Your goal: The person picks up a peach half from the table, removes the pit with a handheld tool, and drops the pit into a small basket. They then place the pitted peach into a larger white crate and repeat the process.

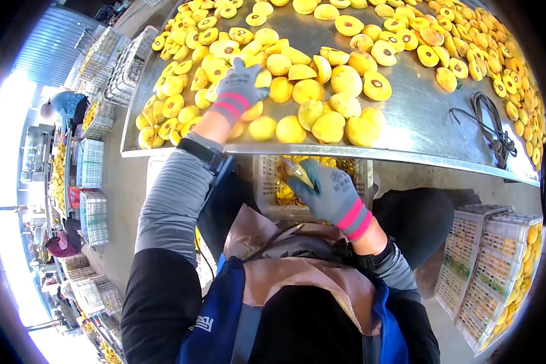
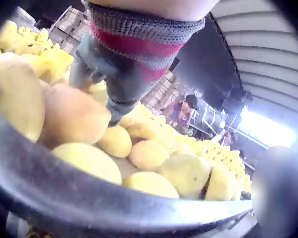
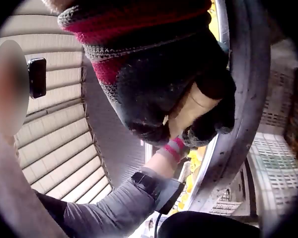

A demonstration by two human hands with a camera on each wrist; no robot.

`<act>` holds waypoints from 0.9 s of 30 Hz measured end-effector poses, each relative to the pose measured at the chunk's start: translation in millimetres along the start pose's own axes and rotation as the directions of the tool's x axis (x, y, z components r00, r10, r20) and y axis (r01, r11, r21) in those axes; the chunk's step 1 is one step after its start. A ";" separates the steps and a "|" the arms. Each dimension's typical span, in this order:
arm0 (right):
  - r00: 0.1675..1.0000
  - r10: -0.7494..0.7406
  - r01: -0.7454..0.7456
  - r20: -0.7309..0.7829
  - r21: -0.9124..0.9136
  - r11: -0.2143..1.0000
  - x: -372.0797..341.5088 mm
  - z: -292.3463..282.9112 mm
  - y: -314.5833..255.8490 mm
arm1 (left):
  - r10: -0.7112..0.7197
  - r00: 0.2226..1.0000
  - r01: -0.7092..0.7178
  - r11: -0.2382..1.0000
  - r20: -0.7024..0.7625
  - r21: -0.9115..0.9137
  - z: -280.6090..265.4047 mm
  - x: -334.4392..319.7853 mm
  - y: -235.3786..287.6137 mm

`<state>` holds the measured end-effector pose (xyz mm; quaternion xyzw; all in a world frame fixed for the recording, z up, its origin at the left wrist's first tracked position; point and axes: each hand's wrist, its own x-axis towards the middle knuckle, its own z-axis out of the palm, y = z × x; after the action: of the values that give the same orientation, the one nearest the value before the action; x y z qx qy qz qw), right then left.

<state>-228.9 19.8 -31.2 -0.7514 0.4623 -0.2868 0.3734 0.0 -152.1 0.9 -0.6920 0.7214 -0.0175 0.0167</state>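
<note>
Yellow peach halves (image 1: 346,80), several showing a brown hollow, cover much of the metal table (image 1: 415,130). My gloved left hand (image 1: 239,88) reaches over the table's near edge among them, forefinger extended and thumb apart, with a peach half (image 1: 262,78) between the two. The left wrist view shows its fingers pointing down into the fruit. My gloved right hand (image 1: 330,191) is below the table edge, over a crate (image 1: 266,191) of yellow pieces. It grips a tool with a tan, rounded handle (image 3: 191,109); the tool's working end is hidden in the right wrist view.
A dark cord (image 1: 494,130) lies on the table's right side. White crates (image 1: 467,261) of yellow fruit stand on the floor at right. More crates (image 1: 91,164) line the left, where another person (image 1: 70,109) works.
</note>
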 end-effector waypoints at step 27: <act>0.913 0.055 0.062 -0.404 0.272 0.960 14.8 -23.5 -18.5 | 0.043 0.995 0.100 -0.283 0.092 -0.954 -1.0 -165.0 59.2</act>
<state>-232.2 4.9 -1.5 -0.6157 0.4836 -0.5000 0.3703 -52.3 15.3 -1.0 -0.4448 0.4272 0.5976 -0.5124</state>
